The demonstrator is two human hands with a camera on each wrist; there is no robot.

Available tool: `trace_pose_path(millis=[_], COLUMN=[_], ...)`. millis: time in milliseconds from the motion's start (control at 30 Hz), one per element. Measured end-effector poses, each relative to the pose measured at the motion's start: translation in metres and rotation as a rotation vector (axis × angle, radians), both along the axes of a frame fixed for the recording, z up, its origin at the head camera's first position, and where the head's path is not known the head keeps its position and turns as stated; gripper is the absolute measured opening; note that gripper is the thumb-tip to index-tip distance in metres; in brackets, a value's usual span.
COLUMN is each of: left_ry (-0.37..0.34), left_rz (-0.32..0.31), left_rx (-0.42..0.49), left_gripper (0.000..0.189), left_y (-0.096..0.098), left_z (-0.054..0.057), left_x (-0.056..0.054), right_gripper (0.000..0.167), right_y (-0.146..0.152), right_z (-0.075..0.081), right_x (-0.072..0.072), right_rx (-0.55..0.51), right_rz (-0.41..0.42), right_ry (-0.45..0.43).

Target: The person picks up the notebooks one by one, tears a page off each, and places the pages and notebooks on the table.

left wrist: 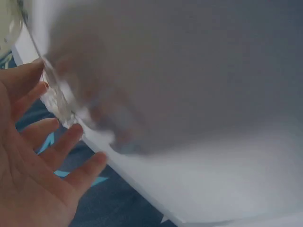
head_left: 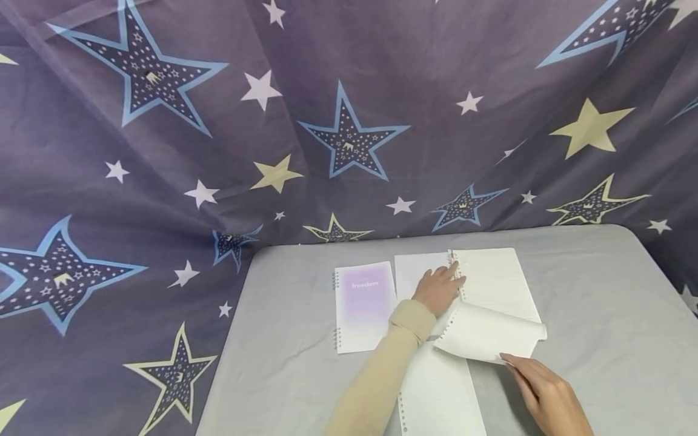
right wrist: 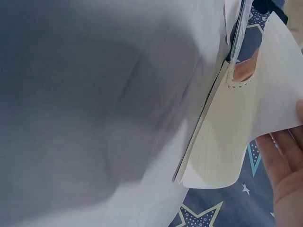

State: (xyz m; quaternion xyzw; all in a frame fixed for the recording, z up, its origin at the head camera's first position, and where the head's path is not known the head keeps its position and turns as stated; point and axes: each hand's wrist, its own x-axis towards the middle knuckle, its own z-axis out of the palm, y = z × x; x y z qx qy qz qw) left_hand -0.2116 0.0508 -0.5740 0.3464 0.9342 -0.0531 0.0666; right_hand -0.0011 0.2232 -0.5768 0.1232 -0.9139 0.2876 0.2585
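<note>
An open loose-leaf notebook [head_left: 491,278] with ring binding lies on the grey-covered table. My left hand [head_left: 438,289] rests on its binding rings near the top. In the left wrist view the left fingers [left wrist: 71,142] are spread, with some tips at the clear rings [left wrist: 59,101]. Between thumb and fingers my right hand [head_left: 548,390] pinches the lower edge of a white sheet [head_left: 485,333] with punched holes. That sheet curls up over the notebook's lower part, its holed edge away from the rings. Another holed sheet [head_left: 444,387] lies flat below, partly behind the left sleeve.
To the left lies a spiral notebook [head_left: 365,315] with a purple cover reading "freedom". The left forearm's beige sleeve [head_left: 376,375] crosses in front of it. Behind the grey table cover [head_left: 294,303] hangs a dark star-patterned cloth [head_left: 376,200].
</note>
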Motion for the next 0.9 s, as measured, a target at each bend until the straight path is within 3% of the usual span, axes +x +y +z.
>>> trace_pose_path(millis=[100,267,400,667,900], left_ry=[0.001,-0.057,-0.101,-0.093,-0.089], left_rz=[-0.055,-0.113,-0.114,-0.141,-0.131], left_rx=[-0.005,0.012,0.038,0.062,0.068], left_gripper=[0.046,0.048,0.047,0.048,0.048], left_y=[-0.003,-0.005,-0.006,-0.010,-0.014], left_z=[-0.007,-0.014,-0.015,-0.029,-0.023], left_x=[0.007,0.014,0.016,0.014,0.017], right_gripper=[0.049,0.046,0.049,0.048,0.060], right_y=[0.001,0.003,0.004,0.009,0.001], right_z=[0.000,0.000,-0.002,-0.008,-0.012], right_x=[0.001,0.006,0.013,0.025,0.034], right_rx=[-0.009,-0.005,0.002,-0.017,-0.063], right_rz=[0.005,0.012,0.021,0.109,0.119], right_ry=[0.002,-0.010,-0.042,-0.023,-0.017])
